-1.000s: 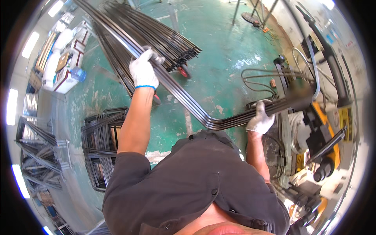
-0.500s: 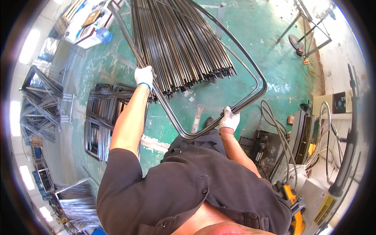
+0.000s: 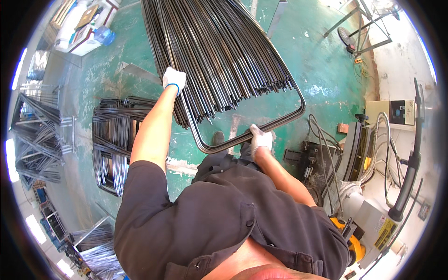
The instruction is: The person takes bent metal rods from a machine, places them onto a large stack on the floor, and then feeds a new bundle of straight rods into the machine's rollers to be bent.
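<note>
Several bent tubes (image 3: 228,144) | left fingers (image 3: 175,73), right fingers (image 3: 254,129) on edges | wide floor (image 3: 322,65) rightward

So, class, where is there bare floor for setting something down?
Bare green floor lies between the long bars and the metal frame, upper right; a smaller patch between the bars' ends and the bent tubes in the left hand and right hand. Crowded: stacked frames at left, machinery at right.

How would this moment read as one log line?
left hand: gripping bent tubes, left side | right hand: gripping near side | bent tubes: partly over tube stack, contact unclear
</note>
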A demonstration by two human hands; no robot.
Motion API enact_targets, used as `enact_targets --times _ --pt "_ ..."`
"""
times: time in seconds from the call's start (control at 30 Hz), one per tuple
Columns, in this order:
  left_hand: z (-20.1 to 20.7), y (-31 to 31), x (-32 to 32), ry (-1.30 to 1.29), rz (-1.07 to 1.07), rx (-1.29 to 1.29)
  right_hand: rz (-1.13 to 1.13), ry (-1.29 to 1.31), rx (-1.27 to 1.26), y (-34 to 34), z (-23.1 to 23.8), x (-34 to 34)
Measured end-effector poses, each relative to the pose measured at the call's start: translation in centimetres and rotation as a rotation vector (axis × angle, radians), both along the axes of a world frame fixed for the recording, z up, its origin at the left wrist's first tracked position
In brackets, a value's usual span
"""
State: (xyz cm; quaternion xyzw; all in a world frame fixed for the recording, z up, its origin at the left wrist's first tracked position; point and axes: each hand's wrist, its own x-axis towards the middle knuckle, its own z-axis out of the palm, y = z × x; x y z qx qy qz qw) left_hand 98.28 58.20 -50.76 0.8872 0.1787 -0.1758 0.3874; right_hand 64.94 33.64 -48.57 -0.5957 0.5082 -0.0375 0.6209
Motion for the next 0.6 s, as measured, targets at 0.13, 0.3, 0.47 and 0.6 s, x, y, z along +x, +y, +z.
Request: enact_targets --times 0.13,0.3,0.47,0.6 --pt "3.6 0.4 -1.7 -0.139 -0.226 0.399 0.584 0.499 -0.129 -5.0 9.8 0.7" --pt "5.7 -0.7 -2.9 -0.131 -0.319 0.444 0.612 0.093 -0.694 -3.5 11.0 10.7" --pt "5.8 0.0 -4.2 -0.179 -0.272 0.395 0.755 0.240 -1.237 -1.1 2.2 20.1" --pt "4.2 2.0 -5.3 -0.321 -0.209 0.231 0.851 0.322 -1.178 -1.6 1.7 21.7"
